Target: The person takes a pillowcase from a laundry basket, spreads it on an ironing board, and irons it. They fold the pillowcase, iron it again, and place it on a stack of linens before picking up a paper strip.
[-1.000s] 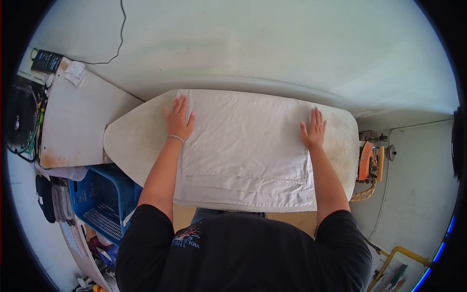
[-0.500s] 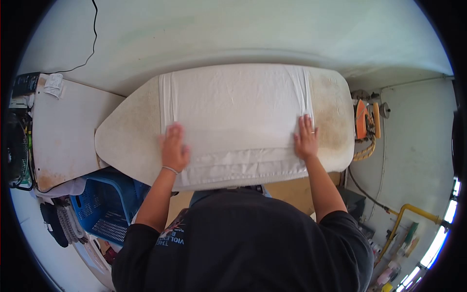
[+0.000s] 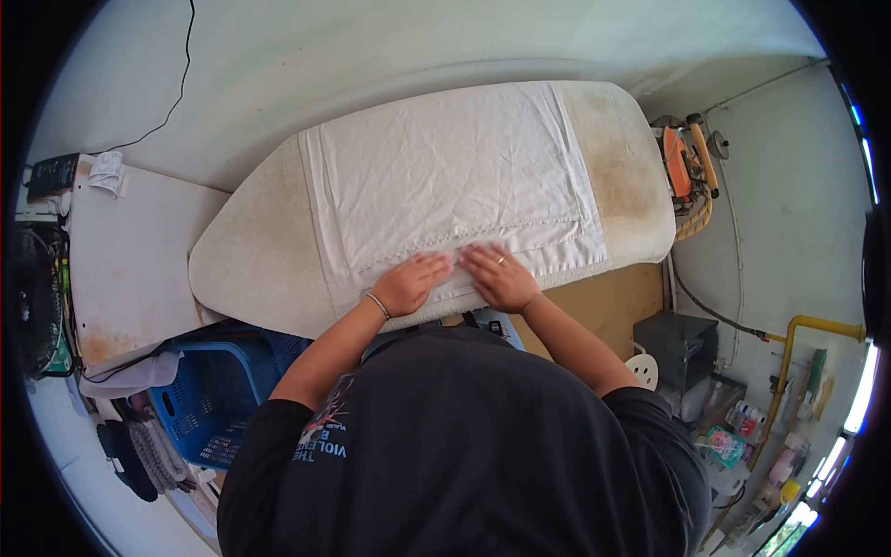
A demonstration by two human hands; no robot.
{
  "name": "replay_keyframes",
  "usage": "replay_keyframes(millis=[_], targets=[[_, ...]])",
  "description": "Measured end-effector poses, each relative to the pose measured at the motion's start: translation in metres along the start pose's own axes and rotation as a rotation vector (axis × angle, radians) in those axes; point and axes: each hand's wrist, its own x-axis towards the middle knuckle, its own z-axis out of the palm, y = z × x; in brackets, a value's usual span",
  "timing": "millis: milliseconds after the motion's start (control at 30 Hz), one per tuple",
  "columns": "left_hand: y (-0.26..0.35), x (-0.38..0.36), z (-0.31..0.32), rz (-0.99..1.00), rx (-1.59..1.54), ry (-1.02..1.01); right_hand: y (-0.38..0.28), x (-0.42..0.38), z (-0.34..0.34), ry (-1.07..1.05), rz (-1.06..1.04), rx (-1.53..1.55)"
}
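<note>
A white cloth with light wrinkles lies spread over the middle of the ironing board. A raised seam or fold runs across it near the board's front edge. My left hand, with a bracelet at the wrist, lies flat on the cloth near that edge, its fingers slightly blurred. Close beside it, my right hand, with a ring, also rests flat on the cloth, fingers pointing inward. Neither hand grips anything.
An orange iron stands off the board's right end. To the left are a white tabletop and, below it, a blue basket. A yellow pipe and a dark box are at the right.
Both hands have moved inward from the cloth's two sides to its front middle. The cloth looks more wrinkled, and its front seam lies differently. The view has tilted.
</note>
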Motion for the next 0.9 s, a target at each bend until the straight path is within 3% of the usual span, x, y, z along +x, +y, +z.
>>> replay_keyframes(millis=[67,100,133,167,300,367,400,467,533,567,633,700,767,833,900], targets=[[0.004,-0.01,-0.003,-0.271,0.18,0.049,0.012,-0.009,-0.004,0.024,0.275,-0.023],[0.008,-0.011,-0.006,-0.263,0.182,0.048,0.021,-0.016,-0.004,0.074,0.428,-0.103],[0.018,-0.008,-0.016,-0.52,0.17,-0.025,0.028,-0.02,-0.006,0.128,0.579,-0.184],[0.024,-0.005,-0.023,-0.777,0.155,-0.098,0.032,-0.024,-0.005,0.138,0.583,-0.187],[0.021,0.0,-0.018,-0.847,0.226,-0.102,0.032,-0.015,-0.009,0.227,0.744,-0.294],[0.01,0.003,-0.007,-0.687,0.242,0.153,0.03,0.001,-0.007,0.247,0.795,-0.296],[0.004,0.006,-0.001,-0.689,0.244,0.155,0.032,0.01,-0.004,0.332,0.856,-0.224],[-0.009,0.015,0.012,-0.54,0.018,0.517,0.036,0.026,0.005,0.421,0.913,-0.15],[-0.016,0.022,0.015,-0.563,0.025,0.507,0.039,0.039,0.011,0.663,0.822,-0.005],[-0.017,0.027,0.014,-0.59,0.028,0.496,0.039,0.043,0.008,0.666,0.815,-0.007],[-0.013,0.04,-0.004,-0.662,-0.107,0.422,0.043,0.05,0.001,0.459,0.756,-0.058],[-0.014,0.048,-0.012,-0.741,-0.243,0.348,0.05,0.056,-0.004,0.42,0.721,-0.112],[-0.026,0.049,-0.007,-0.903,0.03,0.384,0.061,0.061,-0.003,0.382,0.687,-0.16],[-0.035,0.048,-0.007,-0.978,0.079,0.399,0.075,0.065,0.001,0.438,0.772,-0.111],[-0.039,0.048,-0.009,-1.053,0.125,0.411,0.099,0.058,0.019,0.456,0.69,-0.115]])
